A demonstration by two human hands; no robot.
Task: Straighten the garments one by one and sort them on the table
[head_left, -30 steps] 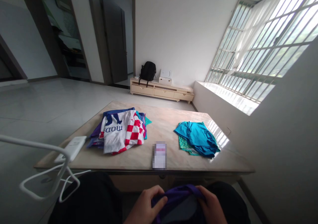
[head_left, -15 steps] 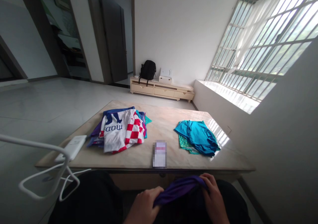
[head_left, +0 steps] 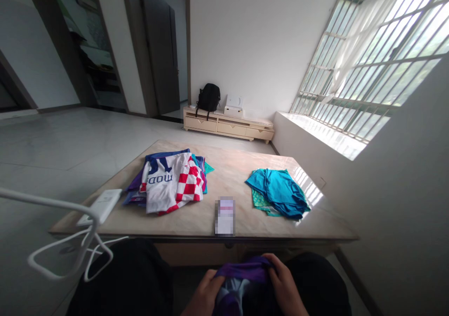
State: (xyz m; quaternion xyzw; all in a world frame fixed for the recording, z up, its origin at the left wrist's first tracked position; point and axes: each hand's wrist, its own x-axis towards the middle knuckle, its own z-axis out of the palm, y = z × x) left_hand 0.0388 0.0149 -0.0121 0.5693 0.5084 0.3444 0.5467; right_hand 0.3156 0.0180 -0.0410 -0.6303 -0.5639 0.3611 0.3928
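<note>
We see both hands low at the bottom of the view, below the near edge of the tabletop [head_left: 210, 225], over the lap. The left hand [head_left: 205, 297] and the right hand [head_left: 284, 290] each pinch an end of a purple garment [head_left: 242, 276], fingers curled into the cloth, so it hangs bunched between them with a paler lining showing underneath.

On the tabletop, a loose pile of shirts [head_left: 168, 183] lies toward the near left corner, topped by a white jersey with red checks. Its dark lettering reads roughly "MODO" but runs mirrored, so we cannot make out a brand. A smaller heap of teal garments [head_left: 278, 192] sits toward the right edge, well apart from the pile. Between them, at the near edge, lies a blurred phone-like slab [head_left: 225, 215]; nothing on it can be read. A white power strip [head_left: 103, 205] rests at the left edge.
</note>
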